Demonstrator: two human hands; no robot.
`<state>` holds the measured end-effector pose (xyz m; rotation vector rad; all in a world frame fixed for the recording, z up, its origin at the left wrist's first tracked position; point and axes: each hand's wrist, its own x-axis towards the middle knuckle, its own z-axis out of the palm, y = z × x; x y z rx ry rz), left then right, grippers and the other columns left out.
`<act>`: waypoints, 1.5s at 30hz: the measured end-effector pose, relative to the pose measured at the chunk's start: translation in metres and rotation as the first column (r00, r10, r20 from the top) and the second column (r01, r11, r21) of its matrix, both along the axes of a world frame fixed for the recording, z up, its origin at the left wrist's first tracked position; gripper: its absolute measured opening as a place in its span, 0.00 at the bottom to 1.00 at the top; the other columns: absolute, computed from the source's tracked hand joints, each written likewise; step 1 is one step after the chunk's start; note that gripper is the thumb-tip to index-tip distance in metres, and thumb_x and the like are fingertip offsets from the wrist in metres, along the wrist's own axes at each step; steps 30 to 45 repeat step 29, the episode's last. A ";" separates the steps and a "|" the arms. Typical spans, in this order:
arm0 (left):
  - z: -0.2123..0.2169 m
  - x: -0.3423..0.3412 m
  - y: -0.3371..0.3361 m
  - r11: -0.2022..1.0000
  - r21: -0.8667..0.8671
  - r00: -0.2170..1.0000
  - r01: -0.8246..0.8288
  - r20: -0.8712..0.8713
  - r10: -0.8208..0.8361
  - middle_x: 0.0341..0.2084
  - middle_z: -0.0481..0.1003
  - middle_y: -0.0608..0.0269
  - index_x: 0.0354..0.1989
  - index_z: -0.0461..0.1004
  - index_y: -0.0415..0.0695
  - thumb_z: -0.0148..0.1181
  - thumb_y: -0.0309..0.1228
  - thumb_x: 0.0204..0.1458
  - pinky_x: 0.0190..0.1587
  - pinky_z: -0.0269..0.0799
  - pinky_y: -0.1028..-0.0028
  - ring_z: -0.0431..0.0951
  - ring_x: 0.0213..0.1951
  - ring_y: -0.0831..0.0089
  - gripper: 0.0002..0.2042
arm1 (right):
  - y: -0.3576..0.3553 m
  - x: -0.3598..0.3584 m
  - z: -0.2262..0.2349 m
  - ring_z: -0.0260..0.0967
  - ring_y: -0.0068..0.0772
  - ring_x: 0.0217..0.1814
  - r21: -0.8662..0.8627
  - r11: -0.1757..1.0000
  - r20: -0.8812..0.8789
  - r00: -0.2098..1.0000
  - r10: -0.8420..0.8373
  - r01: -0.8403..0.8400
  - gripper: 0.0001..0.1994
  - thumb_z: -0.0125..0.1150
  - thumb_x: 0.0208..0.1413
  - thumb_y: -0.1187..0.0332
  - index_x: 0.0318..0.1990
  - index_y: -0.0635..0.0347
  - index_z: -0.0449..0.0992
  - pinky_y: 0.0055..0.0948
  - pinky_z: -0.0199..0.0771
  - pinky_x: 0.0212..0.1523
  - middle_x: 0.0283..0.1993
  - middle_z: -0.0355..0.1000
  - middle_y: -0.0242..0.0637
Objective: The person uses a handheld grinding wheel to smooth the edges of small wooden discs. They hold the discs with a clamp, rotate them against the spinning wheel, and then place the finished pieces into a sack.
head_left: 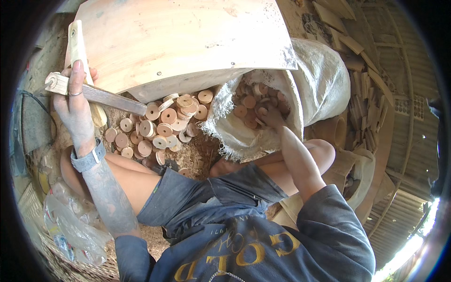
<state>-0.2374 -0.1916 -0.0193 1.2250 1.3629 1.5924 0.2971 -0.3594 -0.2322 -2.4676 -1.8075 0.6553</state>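
Note:
My left hand [77, 101] is raised at the left, closed round a flat grey-brown bar-like tool [115, 99] with a pale wooden end [57, 83]. A long pale wooden piece [76, 42] stands against the same hand, crossing behind the tool. At the right, my right hand [271, 117] reaches into the mouth of a white woven sack [324, 84], down among round wooden discs [249, 101] with center holes. Shade and discs hide its fingertips, so its grip does not show. More such discs [165, 129] lie heaped on the ground between my legs and the board.
A broad pale wooden board [188, 37] curves over the far side, beside the sack. Wood offcuts [366, 113] are piled at the right. A clear plastic bag [75, 225] with bottles lies at the lower left. Wood shavings [202, 150] cover the ground.

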 end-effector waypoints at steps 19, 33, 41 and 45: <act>-0.001 0.002 0.000 0.999 -0.030 1.000 -0.015 0.015 0.015 0.27 0.76 0.59 0.33 0.75 0.37 0.58 0.38 0.58 0.40 0.70 0.76 0.75 0.32 0.77 0.14 | 0.039 -0.034 0.056 0.72 0.32 0.41 -0.255 0.953 -0.383 0.887 -0.256 0.165 0.23 0.65 0.48 0.54 0.45 0.64 0.75 0.30 0.69 0.41 0.41 0.74 0.42; -0.002 0.000 0.000 1.000 -0.010 1.000 0.020 -0.004 -0.020 0.28 0.76 0.58 0.32 0.74 0.37 0.58 0.38 0.58 0.40 0.71 0.74 0.74 0.31 0.76 0.14 | 0.052 -0.068 -0.002 0.71 0.31 0.47 -0.039 0.904 -0.493 0.778 -0.389 0.427 0.25 0.66 0.49 0.57 0.53 0.60 0.73 0.30 0.71 0.48 0.47 0.74 0.39; -0.002 0.000 0.000 1.000 -0.010 1.000 0.020 -0.004 -0.020 0.28 0.76 0.58 0.32 0.74 0.37 0.58 0.38 0.58 0.40 0.71 0.74 0.74 0.31 0.76 0.14 | 0.052 -0.068 -0.002 0.71 0.31 0.47 -0.039 0.904 -0.493 0.778 -0.389 0.427 0.25 0.66 0.49 0.57 0.53 0.60 0.73 0.30 0.71 0.48 0.47 0.74 0.39; -0.002 0.000 0.000 1.000 -0.010 1.000 0.020 -0.004 -0.020 0.28 0.76 0.58 0.32 0.74 0.37 0.58 0.38 0.58 0.40 0.71 0.74 0.74 0.31 0.76 0.14 | 0.052 -0.068 -0.002 0.71 0.31 0.47 -0.039 0.904 -0.493 0.778 -0.389 0.427 0.25 0.66 0.49 0.57 0.53 0.60 0.73 0.30 0.71 0.48 0.47 0.74 0.39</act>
